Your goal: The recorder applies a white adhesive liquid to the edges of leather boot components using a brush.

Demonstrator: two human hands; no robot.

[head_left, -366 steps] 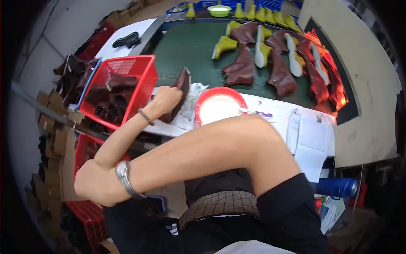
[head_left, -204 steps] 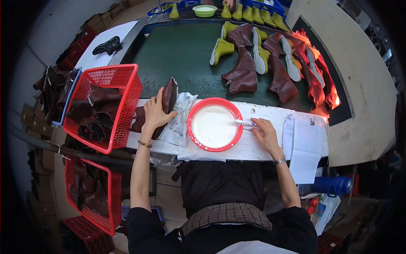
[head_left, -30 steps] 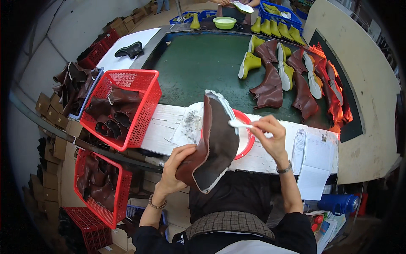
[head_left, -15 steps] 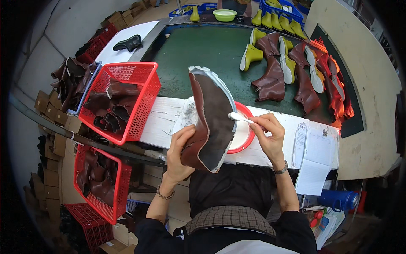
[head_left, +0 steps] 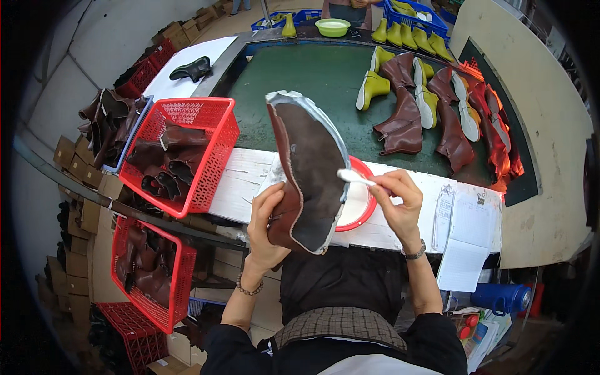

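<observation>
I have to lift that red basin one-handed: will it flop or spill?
The basin probably stays stiff: its round rim keeps its shape. It sits near the bench edge, so a push might tip it. Contents are hidden behind the boot.

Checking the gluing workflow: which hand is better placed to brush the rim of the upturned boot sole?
Right hand: it holds the white brush with its tip at the brown boot edge. Left hand is busy gripping the boot.

A dark brown boot upper (head_left: 309,172) edged in pale grey is shown, with a white brush (head_left: 356,177), a red-rimmed white bowl (head_left: 364,209), red mesh baskets (head_left: 206,150), a green belt (head_left: 312,81), yellow-green lasts (head_left: 373,87) and a blue flask (head_left: 500,299).
</observation>
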